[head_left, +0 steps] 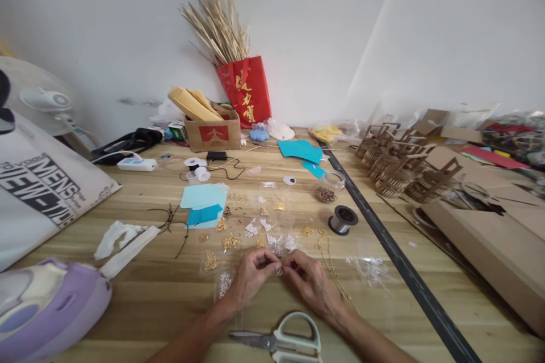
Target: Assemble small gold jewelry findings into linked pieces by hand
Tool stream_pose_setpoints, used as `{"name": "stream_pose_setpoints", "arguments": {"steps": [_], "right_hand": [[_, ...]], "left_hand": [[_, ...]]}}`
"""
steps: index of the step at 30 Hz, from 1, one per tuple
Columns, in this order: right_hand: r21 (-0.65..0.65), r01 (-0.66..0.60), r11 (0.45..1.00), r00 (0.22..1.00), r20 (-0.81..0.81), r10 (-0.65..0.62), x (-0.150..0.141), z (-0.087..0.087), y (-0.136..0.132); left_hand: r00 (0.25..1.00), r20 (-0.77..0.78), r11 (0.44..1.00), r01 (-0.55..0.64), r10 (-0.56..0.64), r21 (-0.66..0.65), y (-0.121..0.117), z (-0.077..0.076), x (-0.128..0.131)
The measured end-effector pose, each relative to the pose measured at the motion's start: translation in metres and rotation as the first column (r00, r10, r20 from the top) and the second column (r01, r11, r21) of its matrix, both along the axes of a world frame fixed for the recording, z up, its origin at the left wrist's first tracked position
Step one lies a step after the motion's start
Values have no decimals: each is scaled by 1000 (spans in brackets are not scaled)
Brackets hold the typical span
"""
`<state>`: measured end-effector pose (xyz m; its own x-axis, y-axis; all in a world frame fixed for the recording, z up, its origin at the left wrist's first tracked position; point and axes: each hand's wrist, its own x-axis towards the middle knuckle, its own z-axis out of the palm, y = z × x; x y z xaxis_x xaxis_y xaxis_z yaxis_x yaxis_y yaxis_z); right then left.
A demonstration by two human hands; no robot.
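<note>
My left hand [255,273] and my right hand [307,279] meet low over the table, thumbs and fingertips pinched together. Between them is a small silver ring-shaped finding [279,271], gripped by the left fingertips; whatever the right fingertips pinch is too small to make out. Just beyond lie piles of silver findings [290,242] and gold findings [231,242]. Silver rings [225,283] in a clear bag are left of my left hand. A gold chain [330,264] runs beside my right wrist. White-handled scissors [293,340] lie between my forearms.
A wire spool [342,220] and a dish of brown beads [326,194] stand right of the piles. Blue cards [204,214] lie to the left. A purple appliance [55,306] occupies the left front corner, a cardboard box [481,261] the right. Small woven baskets [395,164] stand behind.
</note>
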<state>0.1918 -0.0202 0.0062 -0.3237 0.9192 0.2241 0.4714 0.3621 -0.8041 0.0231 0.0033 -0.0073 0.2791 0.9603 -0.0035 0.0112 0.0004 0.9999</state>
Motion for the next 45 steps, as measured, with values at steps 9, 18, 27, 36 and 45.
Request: {"name": "stream_pose_setpoints", "arguments": {"steps": [9, 18, 27, 36, 45], "right_hand": [[-44, 17, 999, 999, -28, -18, -2, 3, -1], [-150, 47, 988, 994, -87, -60, -2, -2, 0], [-232, 30, 972, 986, -154, -67, -4, -2, 1], [-200, 30, 979, 986, -158, -63, -4, -6, 2], [-200, 22, 979, 992, -117, -47, -5, 3, 0]], "left_hand": [[999, 32, 1000, 16, -15, -26, 0, 1, 0], [998, 66, 998, -3, 7, -57, 1, 0, 1], [1000, -6, 999, -28, 28, 16, 0, -1, 1], [1000, -16, 999, -1, 1, 44, -4, -1, 3], [999, 26, 1000, 22, -21, -19, -3, -2, 3]]}}
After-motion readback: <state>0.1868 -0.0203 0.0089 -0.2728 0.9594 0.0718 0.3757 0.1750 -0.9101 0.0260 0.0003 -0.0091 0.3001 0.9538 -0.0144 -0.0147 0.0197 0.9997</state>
